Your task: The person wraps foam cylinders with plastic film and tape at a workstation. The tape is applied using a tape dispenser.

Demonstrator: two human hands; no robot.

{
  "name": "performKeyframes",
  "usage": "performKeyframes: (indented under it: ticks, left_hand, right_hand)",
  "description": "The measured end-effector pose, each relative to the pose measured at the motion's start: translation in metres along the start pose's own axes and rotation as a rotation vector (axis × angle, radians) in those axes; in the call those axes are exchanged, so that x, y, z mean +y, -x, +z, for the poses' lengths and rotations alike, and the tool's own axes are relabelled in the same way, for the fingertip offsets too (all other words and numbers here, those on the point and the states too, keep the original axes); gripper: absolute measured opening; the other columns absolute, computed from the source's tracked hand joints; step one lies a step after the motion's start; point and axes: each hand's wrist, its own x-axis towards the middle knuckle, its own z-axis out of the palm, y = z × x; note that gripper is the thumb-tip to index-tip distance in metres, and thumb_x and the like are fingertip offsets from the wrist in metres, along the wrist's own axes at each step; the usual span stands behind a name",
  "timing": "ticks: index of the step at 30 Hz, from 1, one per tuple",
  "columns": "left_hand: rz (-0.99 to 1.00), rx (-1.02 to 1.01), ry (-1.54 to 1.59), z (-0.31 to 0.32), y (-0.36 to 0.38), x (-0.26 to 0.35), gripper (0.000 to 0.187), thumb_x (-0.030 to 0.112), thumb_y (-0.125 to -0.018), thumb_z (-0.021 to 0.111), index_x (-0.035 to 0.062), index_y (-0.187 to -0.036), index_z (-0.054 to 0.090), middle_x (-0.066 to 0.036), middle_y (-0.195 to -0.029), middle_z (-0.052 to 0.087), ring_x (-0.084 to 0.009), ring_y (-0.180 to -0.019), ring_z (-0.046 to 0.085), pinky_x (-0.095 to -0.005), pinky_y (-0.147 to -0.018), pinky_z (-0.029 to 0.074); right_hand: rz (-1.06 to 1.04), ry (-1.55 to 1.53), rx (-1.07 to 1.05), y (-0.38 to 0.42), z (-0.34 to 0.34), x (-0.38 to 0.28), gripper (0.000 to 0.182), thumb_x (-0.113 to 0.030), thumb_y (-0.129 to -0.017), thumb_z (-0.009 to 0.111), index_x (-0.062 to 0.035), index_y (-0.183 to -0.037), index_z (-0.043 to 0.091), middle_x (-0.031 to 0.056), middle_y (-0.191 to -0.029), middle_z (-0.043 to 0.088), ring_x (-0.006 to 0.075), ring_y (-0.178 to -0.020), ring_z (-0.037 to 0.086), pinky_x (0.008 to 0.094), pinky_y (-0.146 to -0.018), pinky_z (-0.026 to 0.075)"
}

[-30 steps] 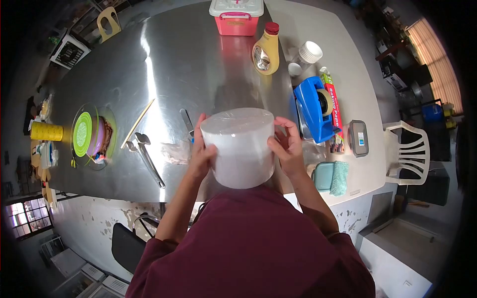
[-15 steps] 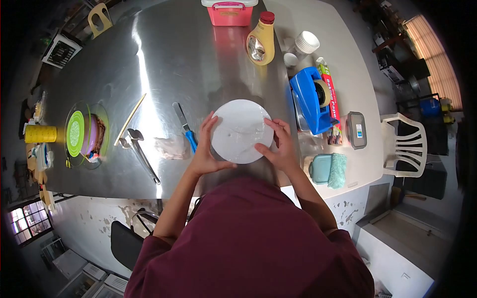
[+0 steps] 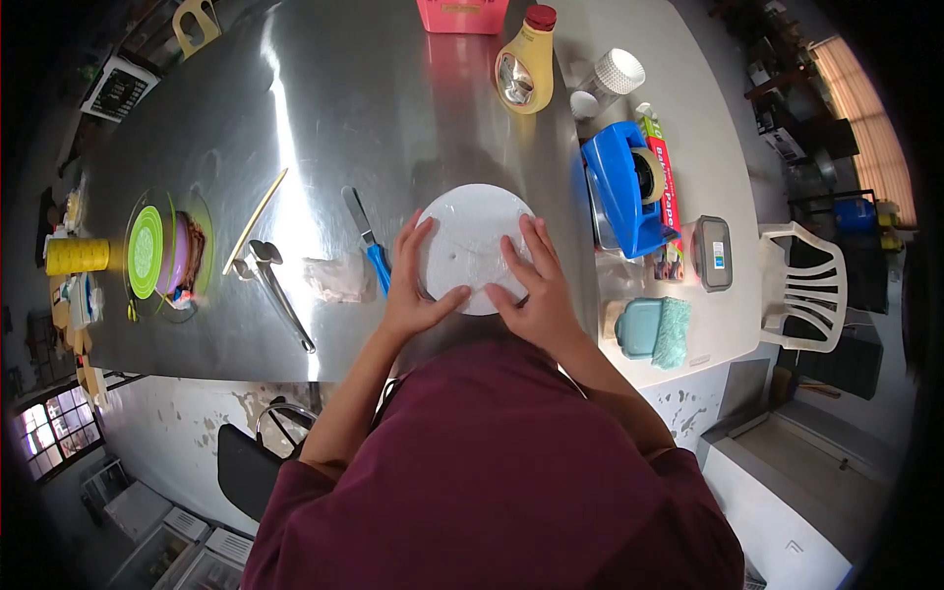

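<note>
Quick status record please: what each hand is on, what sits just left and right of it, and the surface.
surface: steel table
left hand: flat against the left edge of the white round container
right hand: fingers spread on the container's wrapped top
container: stands on the table, seen from above
left of it: blue-handled knife, crumpled plastic wrap, tongs
right of it: blue tape dispenser, teal box

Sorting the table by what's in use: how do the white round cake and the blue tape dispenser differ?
The white round cake is pale and circular; the blue tape dispenser is bright blue and angular. The cake sits under the left hand and right hand, which rest on it; nobody touches the dispenser, off to the right. Both stand on the steel table.
</note>
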Motion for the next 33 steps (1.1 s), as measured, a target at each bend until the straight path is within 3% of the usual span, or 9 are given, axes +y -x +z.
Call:
performKeyframes:
  ticks: [3,9,11,14,18,20,23,29,33]
  left_hand:
    - [0.060,0.013,-0.125,-0.001,-0.001,0.009,0.079,0.028,-0.063,0.075,0.0059,-0.133,0.045,-0.022,-0.145,0.027,-0.0381,-0.136,0.023,-0.0510,-0.109,0.020]
    - [0.332,-0.346,-0.891,0.004,-0.001,0.048,0.058,0.024,-0.079,0.062,0.0112,-0.134,0.047,-0.007,-0.146,0.035,-0.0333,-0.137,0.027,-0.0646,-0.106,0.013]
    - [0.309,-0.420,-0.770,0.014,0.002,0.054,0.057,0.025,-0.081,0.061,0.0116,-0.134,0.046,-0.005,-0.146,0.036,-0.0291,-0.137,0.029,-0.0641,-0.106,0.013]
    - [0.300,-0.459,-0.716,0.016,0.003,0.054,0.063,0.029,-0.079,0.064,0.0124,-0.136,0.043,-0.005,-0.147,0.034,-0.0250,-0.137,0.030,-0.0624,-0.107,0.015]
    - [0.254,-0.520,-0.705,0.015,0.002,0.055,0.070,0.030,-0.077,0.066,0.0128,-0.139,0.039,-0.006,-0.149,0.031,-0.0272,-0.137,0.028,-0.0621,-0.107,0.014]
    - [0.249,-0.548,-0.721,0.014,0.001,0.055,0.070,0.029,-0.078,0.065,0.0128,-0.140,0.037,-0.006,-0.149,0.030,-0.0263,-0.138,0.028,-0.0610,-0.108,0.014]
    - [0.304,-0.592,-0.749,0.012,-0.003,0.054,0.064,0.021,-0.082,0.060,0.0119,-0.140,0.037,-0.007,-0.149,0.031,-0.0237,-0.138,0.028,-0.0574,-0.110,0.015]
    - [0.409,-0.632,-0.640,-0.021,-0.022,0.034,0.055,0.002,-0.082,0.047,0.0034,-0.136,0.040,-0.012,-0.143,0.039,-0.0265,-0.133,0.036,-0.0452,-0.109,0.029]
    - [0.396,-0.525,-0.631,-0.012,-0.011,0.033,0.054,0.000,-0.080,0.048,0.0010,-0.133,0.043,-0.014,-0.141,0.041,-0.0275,-0.132,0.038,-0.0469,-0.108,0.030]
  right_hand:
    - [0.037,-0.056,-0.003,0.000,-0.008,0.009,0.032,-0.012,-0.076,0.070,-0.0039,-0.106,0.067,0.0166,-0.132,0.050,0.0313,-0.130,0.040,0.0383,-0.101,0.040]
    - [0.116,-0.201,0.117,-0.003,-0.009,0.019,0.016,-0.005,-0.079,0.067,-0.0025,-0.095,0.071,0.0149,-0.112,0.065,0.0270,-0.115,0.057,0.0337,-0.091,0.049]
    - [0.147,-0.273,0.132,-0.003,-0.011,0.023,0.015,-0.004,-0.080,0.066,-0.0023,-0.094,0.070,0.0148,-0.110,0.065,0.0264,-0.112,0.059,0.0322,-0.089,0.050]
    - [0.441,-0.366,0.159,0.002,-0.027,0.046,0.014,-0.005,-0.081,0.065,-0.0019,-0.094,0.070,0.0142,-0.109,0.066,0.0259,-0.107,0.062,0.0315,-0.088,0.050]
    - [0.153,0.359,0.457,-0.012,-0.091,0.107,0.024,-0.010,-0.085,0.062,-0.0034,-0.108,0.065,0.0128,-0.098,0.067,0.0296,-0.094,0.064,0.0364,-0.086,0.049]
    - [0.251,0.648,0.454,-0.003,-0.112,0.147,0.029,-0.015,-0.088,0.060,-0.0035,-0.114,0.061,0.0136,-0.096,0.067,0.0318,-0.092,0.063,0.0386,-0.087,0.047]
    - [0.643,0.346,0.257,0.007,-0.133,0.169,0.033,-0.019,-0.088,0.060,-0.0023,-0.116,0.060,0.0159,-0.094,0.066,0.0305,-0.087,0.064,0.0380,-0.081,0.049]
    - [0.630,-0.015,0.229,0.015,-0.138,0.215,0.035,-0.015,-0.088,0.062,0.0044,-0.118,0.057,0.0132,-0.084,0.067,0.0157,-0.074,0.063,0.0283,-0.067,0.050]
    - [0.699,-0.122,0.185,-0.001,-0.143,0.193,0.033,-0.010,-0.087,0.062,0.0064,-0.116,0.057,0.0100,-0.086,0.067,0.0122,-0.074,0.061,0.0258,-0.069,0.049]
